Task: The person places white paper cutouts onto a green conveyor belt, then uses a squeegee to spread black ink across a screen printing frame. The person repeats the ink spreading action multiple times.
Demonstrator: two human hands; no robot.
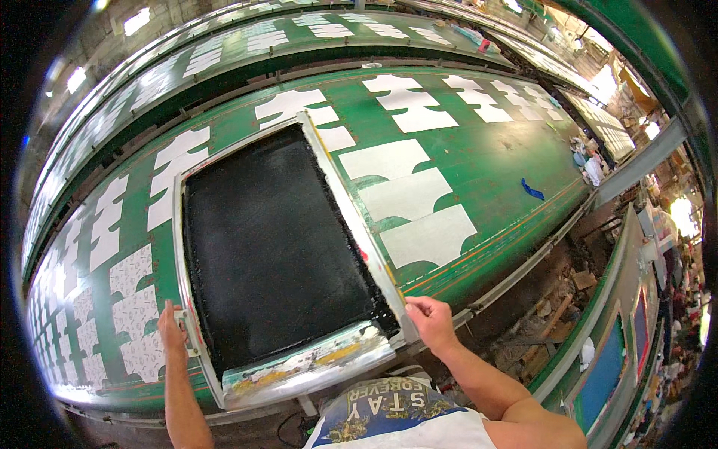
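A large screen-printing frame (345, 196) with pale metal sides and a black mesh is between my hands, tilted over a green table (516, 161). My left hand (173, 327) is closed on its left side, at a small metal fitting near the lower corner. On the opposite side, my right hand (432, 322) pinches the edge near the lower right corner. A paint-smeared strip (310, 364) runs along the frame's near end. White cut fabric pieces (407, 196) lie flat to the right of it. Left of the frame, fabric pieces (137, 314) carry a fine printed pattern.
Further rows of white pieces (407, 105) lie along the far side. A blue scrap (532, 188) rests near the right end, and crumpled material (593, 169) sits at the table's edge. Other long tables stand behind. Stored frames (602, 374) lean at the lower right.
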